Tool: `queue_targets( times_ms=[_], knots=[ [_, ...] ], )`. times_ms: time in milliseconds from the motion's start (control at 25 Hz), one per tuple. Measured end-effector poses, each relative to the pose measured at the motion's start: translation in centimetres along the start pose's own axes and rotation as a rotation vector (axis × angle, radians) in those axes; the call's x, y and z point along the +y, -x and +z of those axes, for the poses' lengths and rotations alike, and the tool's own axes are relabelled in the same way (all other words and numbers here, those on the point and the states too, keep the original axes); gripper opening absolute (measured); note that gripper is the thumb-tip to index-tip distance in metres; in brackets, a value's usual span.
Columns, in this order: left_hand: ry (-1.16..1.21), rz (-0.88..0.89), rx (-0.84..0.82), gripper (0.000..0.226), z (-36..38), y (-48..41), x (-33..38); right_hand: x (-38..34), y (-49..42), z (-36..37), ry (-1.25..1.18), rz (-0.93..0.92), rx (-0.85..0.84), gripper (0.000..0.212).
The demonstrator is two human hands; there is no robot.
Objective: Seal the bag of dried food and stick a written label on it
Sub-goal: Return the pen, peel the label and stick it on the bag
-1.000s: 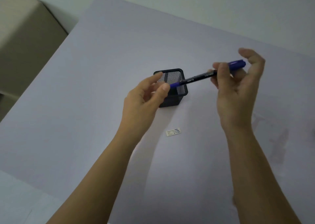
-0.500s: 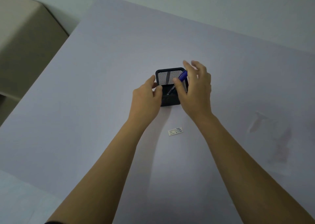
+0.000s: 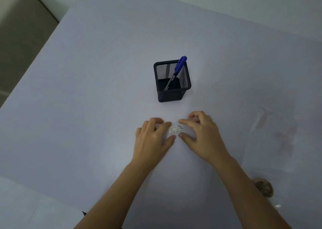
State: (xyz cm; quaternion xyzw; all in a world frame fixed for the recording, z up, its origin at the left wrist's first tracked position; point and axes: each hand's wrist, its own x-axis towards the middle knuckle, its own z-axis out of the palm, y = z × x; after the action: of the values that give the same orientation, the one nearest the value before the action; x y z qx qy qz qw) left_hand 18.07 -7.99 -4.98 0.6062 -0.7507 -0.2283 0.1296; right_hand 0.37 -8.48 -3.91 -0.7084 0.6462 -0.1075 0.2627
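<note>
1. Pen [image 3: 179,67] now leans in mesh holder [image 3: 172,82], frame centre; both hands have left it.
2. Left hand [image 3: 153,138], right hand [image 3: 200,132]: fingers spread, empty, flanking label [image 3: 176,129] lying on desk [image 3: 87,106].

Office desk [image 3: 87,106], mesh pen holder [image 3: 171,82]

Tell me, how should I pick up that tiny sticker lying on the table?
Probably by its short ends. The label lies flat on the table, so pinching from above fails; slide a fingernail under one end, coming in low from the side, then lift.
</note>
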Motion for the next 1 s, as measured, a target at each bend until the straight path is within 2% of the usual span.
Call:
queue_targets(
  times_ms=[240, 440, 720, 880, 1000],
  knots=[
    [0.044, 0.025, 0.034, 0.032, 0.38, -0.58, -0.25, -0.21, 0.18, 0.52, -0.039, 0.033, 0.052, 0.016],
    [0.061, 0.024, 0.035, 0.026, 0.57, -0.63, -0.33, -0.32, 0.17, 0.69, -0.049, 0.016, 0.055, 0.029],
    [0.139, -0.009, 0.052, 0.032, 0.82, -0.54, -0.68, -0.83, 0.04, 0.49, -0.051, 0.028, 0.023, 0.013],
    [0.149, -0.003, 0.072, 0.024, 1.12, -0.34, -0.97, -0.85, 0.12, 0.44, -0.046, 0.027, 0.007, 0.028],
    [0.114, -0.001, 0.058, 0.034, 0.96, -0.43, -0.83, -0.92, 0.13, 0.38, -0.042, 0.027, 0.003, 0.026]
  ],
)
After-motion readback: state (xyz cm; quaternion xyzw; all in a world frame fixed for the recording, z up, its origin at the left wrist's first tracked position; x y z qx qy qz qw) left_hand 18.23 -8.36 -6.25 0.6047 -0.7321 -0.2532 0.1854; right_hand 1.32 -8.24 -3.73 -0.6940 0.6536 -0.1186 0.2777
